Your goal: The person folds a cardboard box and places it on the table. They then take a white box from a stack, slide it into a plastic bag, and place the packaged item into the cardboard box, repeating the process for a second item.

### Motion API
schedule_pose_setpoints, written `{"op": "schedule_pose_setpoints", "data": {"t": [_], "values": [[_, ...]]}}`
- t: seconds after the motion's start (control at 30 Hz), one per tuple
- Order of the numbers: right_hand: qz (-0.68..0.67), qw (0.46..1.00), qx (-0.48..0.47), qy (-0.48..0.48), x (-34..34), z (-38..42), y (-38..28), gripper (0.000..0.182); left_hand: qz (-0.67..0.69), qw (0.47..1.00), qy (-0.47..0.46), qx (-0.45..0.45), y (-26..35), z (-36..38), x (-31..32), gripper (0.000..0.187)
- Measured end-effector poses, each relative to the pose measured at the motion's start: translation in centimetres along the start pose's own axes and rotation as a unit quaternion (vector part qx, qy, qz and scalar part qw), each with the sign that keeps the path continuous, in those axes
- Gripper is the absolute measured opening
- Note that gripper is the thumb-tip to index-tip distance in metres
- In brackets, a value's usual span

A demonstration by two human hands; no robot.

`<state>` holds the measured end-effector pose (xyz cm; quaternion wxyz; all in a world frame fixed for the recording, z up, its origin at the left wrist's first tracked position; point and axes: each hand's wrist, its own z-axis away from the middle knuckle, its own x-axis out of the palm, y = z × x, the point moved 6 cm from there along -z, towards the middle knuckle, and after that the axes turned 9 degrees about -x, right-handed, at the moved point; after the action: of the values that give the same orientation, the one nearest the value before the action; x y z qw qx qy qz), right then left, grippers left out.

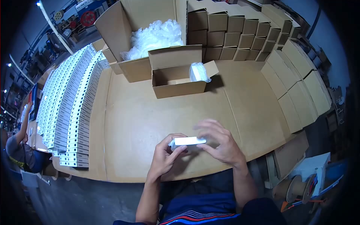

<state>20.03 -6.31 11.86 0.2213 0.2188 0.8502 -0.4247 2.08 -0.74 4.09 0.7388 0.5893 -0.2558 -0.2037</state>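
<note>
Head view: left hand (164, 154), grip closed on a white box (189, 141), seemingly steadies it; right hand (224, 146) blurred, grip unclear.

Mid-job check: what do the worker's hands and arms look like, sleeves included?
The left hand and right hand are ungloved, the right partly blurred. The left forearm and right forearm are bare. The right sleeve looks plain dark navy. The blue shirt front has red and white stripes.

slim white item (190, 141) | oblong, bright face | translucent wrap (172, 144) at left end | nearly level, long side crosswise | held up above worktop (161, 112), left hand (164, 154) gripping, right hand (222, 146) at other end
</note>
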Motion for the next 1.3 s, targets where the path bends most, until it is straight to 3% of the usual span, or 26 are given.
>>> {"op": "schedule_pose_setpoints", "data": {"t": [0.1,0.3,0.37,0.4,0.47,0.53,0.7,0.8,1.0,1.2,1.3], "values": [[-0.005,0.992,-0.032,-0.120,0.6,-1.0,0.0,0.025,-0.028,0.999,-0.013,0.014,0.7,-0.4,-0.5,0.023],[0.131,0.974,-0.089,-0.163,0.0,-4.4,0.0,0.022,-0.041,0.998,-0.012,0.034,1.9,-3.0,-2.5,0.032],[0.111,0.986,-0.079,-0.099,-0.8,-5.8,0.7,0.021,-0.068,0.996,0.004,0.057,2.6,-4.3,-3.4,0.039],[0.100,0.991,-0.060,-0.068,-1.3,-6.5,1.3,0.021,-0.109,0.990,0.034,0.083,3.5,-5.0,-3.9,0.052],[0.113,0.992,-0.047,0.027,-2.8,-8.3,2.3,0.019,-0.213,0.967,0.122,0.067,5.2,-5.8,-5.1,0.058],[0.165,0.979,-0.013,0.122,-4.2,-9.8,3.4,0.019,-0.355,0.909,0.198,0.089,5.8,-6.7,-6.4,0.067],[0.210,0.938,-0.004,0.277,-3.1,-11.9,8.0,0.017,-0.519,0.816,0.234,0.095,4.7,-10.1,-8.0,0.076],[0.235,0.936,0.013,0.260,-2.0,-12.5,9.2,0.019,-0.556,0.801,0.216,0.045,4.7,-11.2,-8.0,0.079],[0.285,0.934,0.018,0.214,-0.7,-12.8,12.4,0.020,-0.597,0.764,0.237,0.067,4.5,-11.5,-8.0,0.082],[0.331,0.924,0.084,0.172,1.1,-13.1,14.7,0.018,-0.638,0.726,0.250,0.057,4.6,-11.8,-7.7,0.083],[0.348,0.917,0.127,0.145,1.8,-13.3,15.4,0.017,-0.640,0.730,0.239,0.001,4.4,-12.3,-8.1,0.086]]}}
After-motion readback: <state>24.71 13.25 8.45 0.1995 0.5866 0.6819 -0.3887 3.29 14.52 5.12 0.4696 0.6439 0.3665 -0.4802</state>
